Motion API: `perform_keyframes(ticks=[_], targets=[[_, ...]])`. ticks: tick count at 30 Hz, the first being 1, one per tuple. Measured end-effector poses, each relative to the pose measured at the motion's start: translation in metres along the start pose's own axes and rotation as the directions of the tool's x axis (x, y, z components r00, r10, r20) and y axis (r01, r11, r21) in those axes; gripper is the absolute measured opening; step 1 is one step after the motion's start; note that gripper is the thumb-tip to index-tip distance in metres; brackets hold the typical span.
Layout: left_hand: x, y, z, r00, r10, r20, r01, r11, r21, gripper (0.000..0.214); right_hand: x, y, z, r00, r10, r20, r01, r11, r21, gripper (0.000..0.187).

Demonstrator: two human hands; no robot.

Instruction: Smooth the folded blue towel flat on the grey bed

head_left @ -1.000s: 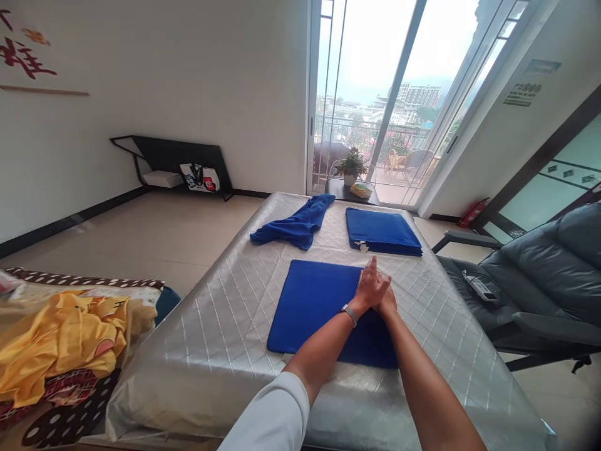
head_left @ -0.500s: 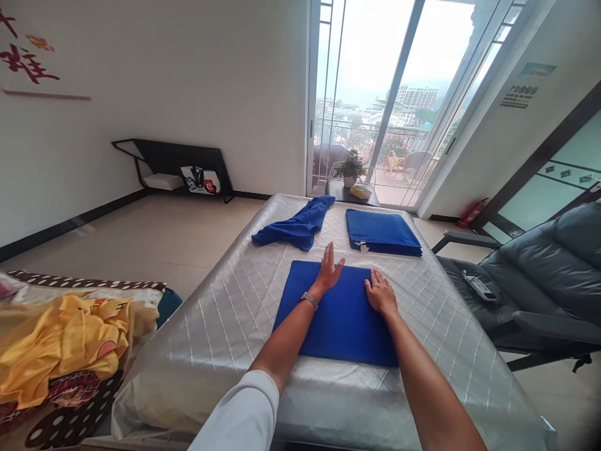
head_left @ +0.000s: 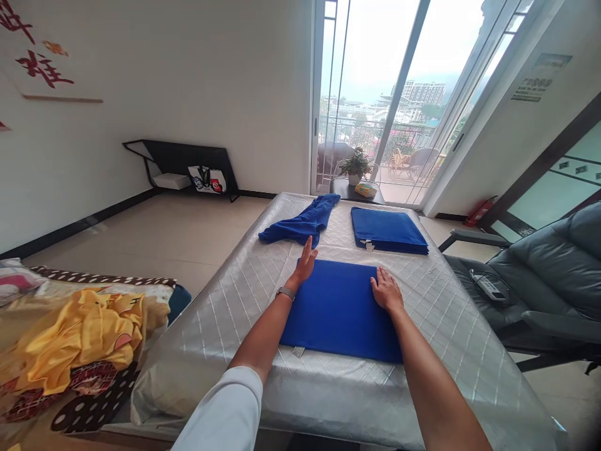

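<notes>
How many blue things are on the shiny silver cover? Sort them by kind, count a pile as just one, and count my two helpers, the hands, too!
Flat blue piece: 1
Neat blue stack: 1
Crumpled blue cloth: 1
Hands: 2 (left hand, right hand)
Total: 3 blue things and 2 hands, 5 in all

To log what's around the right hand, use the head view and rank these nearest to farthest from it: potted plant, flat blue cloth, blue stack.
1. Flat blue cloth: under the right hand.
2. Blue stack: on the silver cover, ahead of the hand.
3. Potted plant: beyond the cover's far edge, ahead and leftward.
</notes>
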State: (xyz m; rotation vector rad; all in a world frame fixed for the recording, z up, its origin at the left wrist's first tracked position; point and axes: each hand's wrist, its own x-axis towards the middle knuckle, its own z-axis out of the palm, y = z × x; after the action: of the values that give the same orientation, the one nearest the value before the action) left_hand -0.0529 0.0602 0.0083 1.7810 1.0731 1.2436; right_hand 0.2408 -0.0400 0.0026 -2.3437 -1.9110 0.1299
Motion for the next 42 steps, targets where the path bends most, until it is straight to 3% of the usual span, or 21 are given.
perform_keyframes(ticks=[10, 14, 16, 18, 23, 25, 27, 30, 34, 37, 42], targets=[[0.009, 0.006, -0.005, 0.988, -0.142, 0.065, 0.143, 0.99, -0.018, 0.077, 0.003, 0.002, 0.004, 1.0, 0.009, 0.018, -0.009, 1.0, 0.012, 0.068], [0.014, 0.019, 0.007, 0.985, -0.165, 0.053, 0.165, 0.986, 0.018, 0.072, 0.003, 0.001, 0.004, 1.0, 0.011, 0.018, -0.012, 1.0, 0.016, 0.068], [0.011, 0.031, 0.027, 0.987, -0.139, 0.082, 0.136, 0.99, 0.04, 0.067, 0.003, 0.0, 0.003, 1.0, 0.017, 0.019, -0.017, 1.0, 0.021, 0.068], [0.005, 0.044, 0.059, 0.986, -0.106, 0.131, 0.104, 0.994, 0.024, 0.066, 0.003, -0.001, 0.003, 0.999, 0.025, 0.022, -0.025, 0.999, 0.028, 0.068], [-0.011, 0.076, 0.165, 0.953, -0.008, 0.304, 0.064, 0.983, -0.174, 0.068, 0.0, 0.0, -0.001, 1.0, 0.002, 0.025, -0.002, 1.0, 0.007, 0.066], [-0.014, 0.084, 0.199, 0.928, 0.002, 0.373, 0.056, 0.988, -0.145, 0.07, -0.002, 0.003, -0.003, 0.998, -0.037, 0.041, 0.038, 0.999, -0.013, 0.066], [-0.015, 0.088, 0.217, 0.906, 0.009, 0.423, 0.022, 0.997, -0.067, 0.073, -0.005, 0.005, -0.005, 0.996, -0.071, 0.046, 0.072, 0.997, -0.021, 0.071], [-0.014, 0.086, 0.22, 0.891, -0.031, 0.453, 0.029, 1.0, 0.012, 0.076, -0.007, 0.005, -0.007, 0.996, -0.078, 0.03, 0.079, 0.997, -0.02, 0.073], [-0.014, 0.077, 0.205, 0.898, -0.12, 0.423, 0.133, 0.991, -0.001, 0.075, -0.004, 0.002, -0.006, 0.996, -0.06, 0.062, 0.062, 0.998, -0.022, 0.065], [-0.016, 0.073, 0.194, 0.902, -0.109, 0.418, 0.121, 0.993, -0.001, 0.076, -0.002, 0.0, -0.004, 0.997, -0.04, 0.07, 0.041, 0.999, -0.006, 0.063], [-0.015, 0.065, 0.154, 0.908, -0.1, 0.407, 0.085, 0.995, 0.055, 0.073, 0.0, -0.001, -0.001, 1.0, 0.009, 0.026, -0.01, 1.0, 0.029, 0.066]])
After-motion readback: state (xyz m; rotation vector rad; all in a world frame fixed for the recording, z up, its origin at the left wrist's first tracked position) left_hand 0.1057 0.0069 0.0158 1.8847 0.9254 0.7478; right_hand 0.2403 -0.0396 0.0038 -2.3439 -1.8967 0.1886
